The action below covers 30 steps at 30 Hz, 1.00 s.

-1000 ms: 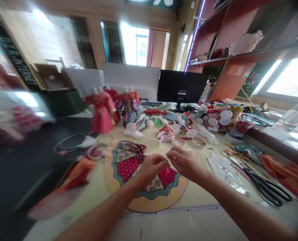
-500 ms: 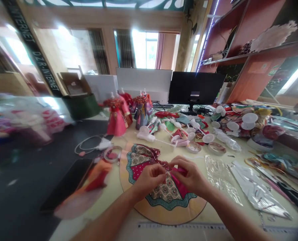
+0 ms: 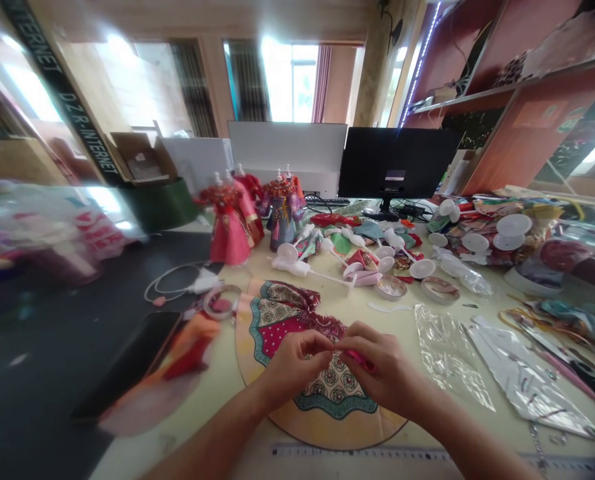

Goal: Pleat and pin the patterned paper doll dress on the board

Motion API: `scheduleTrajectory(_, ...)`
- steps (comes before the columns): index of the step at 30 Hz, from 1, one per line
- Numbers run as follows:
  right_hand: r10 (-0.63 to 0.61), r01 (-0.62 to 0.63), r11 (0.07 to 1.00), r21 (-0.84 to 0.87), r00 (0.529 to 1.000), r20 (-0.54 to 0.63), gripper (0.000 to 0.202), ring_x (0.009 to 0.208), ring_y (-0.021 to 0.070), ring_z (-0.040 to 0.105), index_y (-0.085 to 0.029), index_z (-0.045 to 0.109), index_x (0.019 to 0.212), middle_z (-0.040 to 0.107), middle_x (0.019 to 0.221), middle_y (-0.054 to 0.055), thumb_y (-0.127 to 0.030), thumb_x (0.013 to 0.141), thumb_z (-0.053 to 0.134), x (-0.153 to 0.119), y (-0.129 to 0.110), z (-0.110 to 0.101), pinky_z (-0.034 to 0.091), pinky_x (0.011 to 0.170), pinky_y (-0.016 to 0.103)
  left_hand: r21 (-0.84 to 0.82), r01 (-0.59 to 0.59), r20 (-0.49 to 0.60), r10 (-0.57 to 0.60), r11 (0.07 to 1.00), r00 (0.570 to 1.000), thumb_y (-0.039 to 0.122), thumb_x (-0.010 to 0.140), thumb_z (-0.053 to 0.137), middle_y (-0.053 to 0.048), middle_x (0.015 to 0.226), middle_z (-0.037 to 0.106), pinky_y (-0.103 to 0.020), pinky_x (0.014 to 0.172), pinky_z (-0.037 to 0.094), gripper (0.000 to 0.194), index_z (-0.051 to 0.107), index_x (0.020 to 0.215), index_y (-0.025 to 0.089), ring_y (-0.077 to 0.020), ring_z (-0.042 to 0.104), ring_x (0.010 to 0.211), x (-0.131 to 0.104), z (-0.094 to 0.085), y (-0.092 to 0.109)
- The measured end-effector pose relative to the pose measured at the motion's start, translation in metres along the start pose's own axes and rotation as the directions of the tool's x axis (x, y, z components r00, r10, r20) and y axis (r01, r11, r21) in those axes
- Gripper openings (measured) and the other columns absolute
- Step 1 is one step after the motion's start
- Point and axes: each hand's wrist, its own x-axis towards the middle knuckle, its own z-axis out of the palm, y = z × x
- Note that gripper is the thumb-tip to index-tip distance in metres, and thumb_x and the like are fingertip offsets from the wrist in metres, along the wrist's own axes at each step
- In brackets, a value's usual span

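Observation:
A small patterned skirt (image 3: 282, 333), magenta with dots, cream medallions and a teal wavy border, lies on a round tan board (image 3: 327, 427). Its dark red top edge is bunched into gathers. At that edge the fingertips of both hands meet. My left hand (image 3: 297, 363) pinches the gathered cloth between thumb and forefinger. Close against it, my right hand (image 3: 377, 360) is also closed in a pinch on the skirt, with magenta fabric bunched under its fingers. The right side of the skirt is covered by my right hand. Any thread or needle is too small to make out.
Small dresses on stands (image 3: 230, 227) are at the back left, before two monitors (image 3: 400, 163). White stands and cloth scraps (image 3: 362, 260) crowd behind the board. Plastic bags (image 3: 450, 353) and scissors (image 3: 577, 367) lie right, a phone (image 3: 127, 363) left, a ruler (image 3: 352, 455) in front.
My right hand has drawn slightly down and inward, bringing its fingertips against those of my left. The magenta panel is now more bunched and covered. The camera view has tilted down slightly.

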Motion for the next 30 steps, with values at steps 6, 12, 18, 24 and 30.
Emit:
scheduleTrajectory(6,-0.024,0.023,0.989,-0.143,1.000,-0.009,0.017,0.069,0.0134,0.054,-0.019,0.057,0.098,0.056,0.085,0.005,-0.016,0.086,0.046,-0.0032,0.0036,0.0062,0.040,0.056,0.025,-0.063,0.010,0.000,-0.010,0.998,1.000,0.028,0.078,0.060,-0.001,0.066,0.057,-0.021,0.057,0.038,0.017,0.064,0.081,0.012,-0.0102,0.048,0.062,0.0004,0.0001,-0.0006)
scheduleTrajectory(12,-0.091,0.087,0.966,-0.243,0.996,-0.006,0.016,0.065,0.0129,0.051,-0.018,0.055,0.098,0.055,0.082,0.005,-0.016,0.087,0.043,-0.0033,0.0043,0.0083,0.036,0.052,0.023,-0.031,0.024,-0.020,-0.025,0.999,0.999,0.027,0.077,0.059,-0.002,0.067,0.058,-0.022,0.058,0.039,0.017,0.065,0.079,0.011,-0.0111,0.049,0.062,-0.0006,0.0037,0.0004)
scheduleTrajectory(18,-0.143,0.156,0.933,-0.324,0.988,0.062,0.017,0.061,0.0131,0.048,-0.016,0.053,0.088,0.054,0.077,0.004,-0.014,0.088,0.036,-0.0012,0.0015,0.0081,0.033,0.050,0.024,0.011,0.064,-0.063,-0.063,0.998,0.996,0.026,0.075,0.058,-0.002,0.066,0.058,-0.022,0.055,0.038,0.015,0.064,0.076,0.012,-0.0108,0.049,0.059,-0.0027,0.0055,-0.0008)
scheduleTrajectory(24,-0.168,0.186,0.915,-0.357,0.982,0.081,0.017,0.059,0.0124,0.047,-0.016,0.053,0.091,0.055,0.078,0.004,-0.014,0.087,0.036,-0.0034,0.0009,0.0094,0.032,0.048,0.024,-0.074,0.138,-0.053,-0.142,0.988,0.988,0.027,0.073,0.060,0.000,0.060,0.055,-0.021,0.051,0.034,0.015,0.063,0.076,0.012,-0.0098,0.046,0.055,-0.0024,0.0058,-0.0004)
scheduleTrajectory(30,-0.159,0.155,0.931,-0.330,0.987,0.015,0.015,0.061,0.0119,0.050,-0.017,0.053,0.090,0.056,0.079,0.004,-0.014,0.087,0.039,-0.0040,0.0018,0.0083,0.034,0.050,0.024,-0.262,0.185,-0.016,-0.196,0.947,0.980,0.027,0.072,0.063,0.000,0.061,0.056,-0.022,0.059,0.035,0.015,0.062,0.074,0.012,-0.0098,0.049,0.058,-0.0009,0.0022,0.0013)
